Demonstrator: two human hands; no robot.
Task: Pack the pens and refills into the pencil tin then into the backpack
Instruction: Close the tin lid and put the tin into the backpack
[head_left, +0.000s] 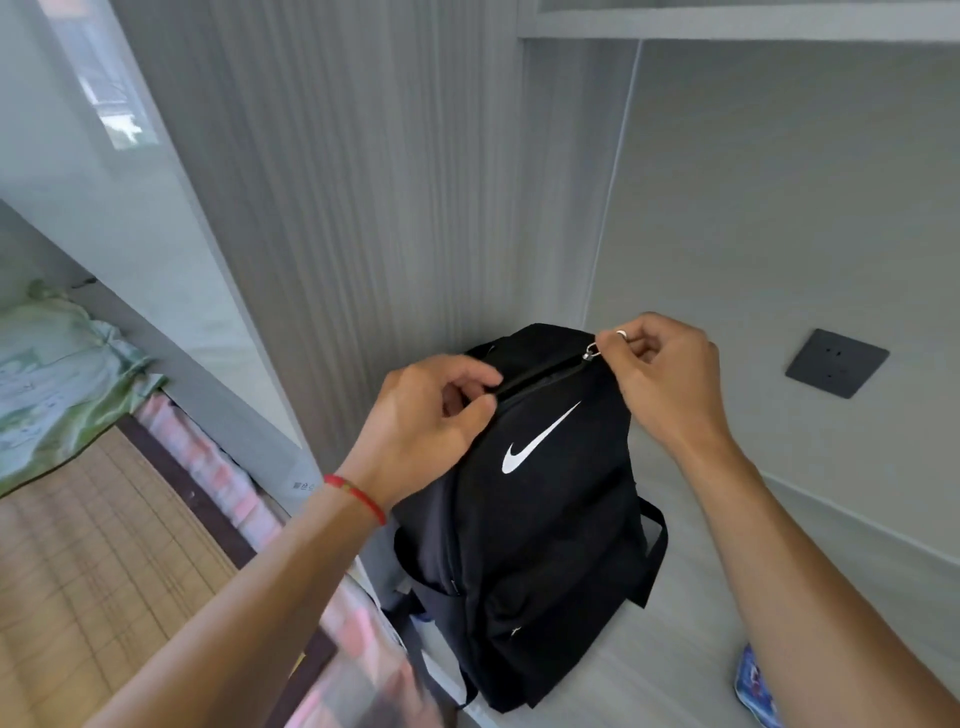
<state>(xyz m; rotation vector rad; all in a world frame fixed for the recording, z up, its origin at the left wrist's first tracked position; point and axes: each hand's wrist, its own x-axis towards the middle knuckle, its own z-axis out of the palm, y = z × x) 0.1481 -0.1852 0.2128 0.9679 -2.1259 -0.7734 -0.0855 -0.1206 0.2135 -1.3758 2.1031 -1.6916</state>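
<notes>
The left hand (436, 415) pinches the top edge of the one black backpack (530, 519) beside its zip. The right hand (660, 374), fingers curled, grips the metal zip pull (592, 353) at the far right.

A single wide-angle camera sits on the person's head and looks forward and steeply down. It is close enough that both forearms run in from the bottom corners and meet near the middle of the frame, where the left hand (434, 415) and right hand (662, 376) work at the top of the backpack (540, 545). The grey desk surface (691, 597) lies beneath. The lens bends straight lines at the edges. At the lower right edge a blue item is cut off, perhaps packaging. No second view overlaps with it.
</notes>
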